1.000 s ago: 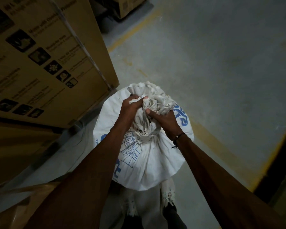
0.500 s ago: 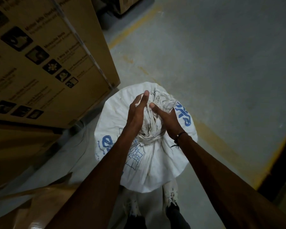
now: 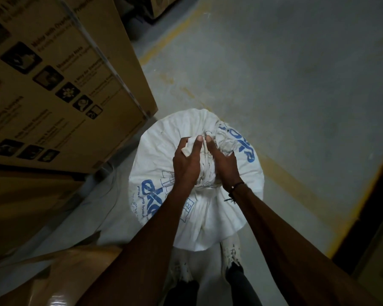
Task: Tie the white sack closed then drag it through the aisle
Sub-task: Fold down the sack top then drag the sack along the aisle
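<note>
Both hands are on the gathered neck of the white sack. From my remote seat, the left hand has its grip curled round a loose tail of fabric, which pokes out between its fingers, while the right hand wraps the bunched throat from the other side, thumb laid against the twist. Neither grip is spread; each pinches cloth.

Why hold it like this? My read is that the right hand keeps the neck squeezed narrow so the contents stay in, while the left works the free end into a knot. I judge the tying under way, not finished: I can't make out a completed knot under the fingers.

The sack stands upright on the concrete floor, right in front of the person's shoes, just beside a big cardboard carton on the left. A yellow floor line runs past on the right, marking what I take to be the aisle.

Dragging hasn't begun. Once the knot bites, that neck should serve as the handle. One risk: a loose tie could slip under the pull.
</note>
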Tool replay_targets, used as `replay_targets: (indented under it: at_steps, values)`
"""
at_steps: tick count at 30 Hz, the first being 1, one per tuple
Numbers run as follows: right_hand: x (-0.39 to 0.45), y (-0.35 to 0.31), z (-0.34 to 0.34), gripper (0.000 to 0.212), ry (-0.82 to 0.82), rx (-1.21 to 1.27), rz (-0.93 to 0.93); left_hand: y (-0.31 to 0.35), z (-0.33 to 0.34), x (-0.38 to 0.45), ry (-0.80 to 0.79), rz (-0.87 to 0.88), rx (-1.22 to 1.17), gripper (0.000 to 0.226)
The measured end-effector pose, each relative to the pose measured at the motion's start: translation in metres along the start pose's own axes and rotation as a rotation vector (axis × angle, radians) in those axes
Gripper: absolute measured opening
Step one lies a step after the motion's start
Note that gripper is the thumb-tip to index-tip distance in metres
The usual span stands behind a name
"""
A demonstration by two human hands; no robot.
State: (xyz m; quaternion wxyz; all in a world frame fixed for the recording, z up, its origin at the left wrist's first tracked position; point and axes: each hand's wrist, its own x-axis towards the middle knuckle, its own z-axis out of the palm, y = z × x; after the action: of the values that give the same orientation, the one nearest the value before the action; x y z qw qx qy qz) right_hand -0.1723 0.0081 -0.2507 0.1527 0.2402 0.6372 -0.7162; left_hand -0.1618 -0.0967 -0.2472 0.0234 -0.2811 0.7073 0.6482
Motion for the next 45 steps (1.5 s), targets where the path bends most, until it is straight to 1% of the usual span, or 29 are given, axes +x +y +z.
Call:
replay_targets:
  at_steps: [2,4,5,6,7,9,10,11,13,16,18,20,24,28,31,33,36,39,40,41,43,44,45]
  values:
    - [-0.015,-0.003,-0.004,0.047,0.028,0.023,0.008,0.001,0.001,-0.014,0.007,-0.029,-0.003,0.044]
    - [-0.031,-0.005,-0.008,0.040,0.076,0.038,0.004,0.005,0.000,-0.028,-0.030,-0.093,-0.096,0.060]
    - [-0.039,-0.006,-0.010,0.038,0.094,0.048,0.002,0.009,-0.002,-0.035,-0.059,-0.128,-0.139,0.065]
    - [-0.047,-0.009,-0.010,0.041,0.103,0.060,0.005,0.017,-0.004,-0.042,-0.091,-0.149,-0.174,0.065]
    - [-0.054,-0.012,-0.009,0.051,0.109,0.071,0.012,0.027,-0.006,-0.048,-0.117,-0.147,-0.198,0.063]
    - [-0.069,-0.024,-0.005,0.081,0.135,0.087,0.034,0.045,-0.010,-0.053,-0.134,-0.122,-0.189,0.058]
    - [-0.075,-0.030,-0.002,0.092,0.159,0.099,0.045,0.054,-0.012,-0.054,-0.138,-0.115,-0.190,0.056]
    - [-0.080,-0.037,0.001,0.097,0.179,0.115,0.052,0.062,-0.013,-0.055,-0.141,-0.119,-0.203,0.055]
    - [-0.091,-0.051,0.003,0.099,0.193,0.126,0.081,0.079,-0.015,-0.060,-0.130,-0.135,-0.235,0.046]
    - [-0.110,-0.070,-0.002,0.088,0.175,0.126,0.097,0.103,-0.012,-0.076,-0.134,-0.164,-0.318,0.024]
    - [-0.122,-0.087,-0.009,0.081,0.185,0.141,0.055,0.121,-0.005,-0.086,-0.154,-0.157,-0.322,0.026]
    - [-0.132,-0.113,-0.016,0.078,0.204,0.158,-0.005,0.144,0.003,-0.092,-0.174,-0.121,-0.306,0.030]
    - [-0.147,-0.175,-0.034,0.079,0.152,0.163,-0.082,0.206,0.022,-0.108,-0.214,-0.070,-0.363,0.019]
    - [-0.180,-0.223,-0.058,0.084,0.168,0.151,-0.102,0.247,0.039,-0.140,-0.223,-0.055,-0.394,0.024]
    - [-0.204,-0.245,-0.080,0.094,0.178,0.132,-0.148,0.270,0.052,-0.167,-0.270,-0.037,-0.420,0.015]
    - [-0.210,-0.266,-0.093,0.096,0.208,0.110,-0.163,0.294,0.063,-0.181,-0.303,0.000,-0.452,0.012]
    - [-0.209,-0.311,-0.109,0.090,0.221,0.090,-0.216,0.339,0.082,-0.185,-0.359,0.076,-0.493,0.014]
    - [-0.208,-0.369,-0.123,0.089,0.218,0.092,-0.313,0.394,0.102,-0.185,-0.398,0.137,-0.525,0.024]
    - [-0.210,-0.390,-0.127,0.086,0.217,0.101,-0.348,0.413,0.109,-0.184,-0.411,0.165,-0.538,0.024]
    - [-0.211,-0.410,-0.132,0.078,0.216,0.110,-0.386,0.431,0.117,-0.184,-0.428,0.187,-0.551,0.020]
    - [-0.214,-0.450,-0.142,0.049,0.226,0.127,-0.466,0.469,0.134,-0.185,-0.487,0.224,-0.584,0.009]
    - [-0.215,-0.470,-0.148,0.038,0.241,0.139,-0.502,0.489,0.143,-0.187,-0.521,0.248,-0.598,0.005]
    - [-0.214,-0.490,-0.154,0.034,0.262,0.149,-0.536,0.507,0.153,-0.189,-0.544,0.267,-0.613,0.003]
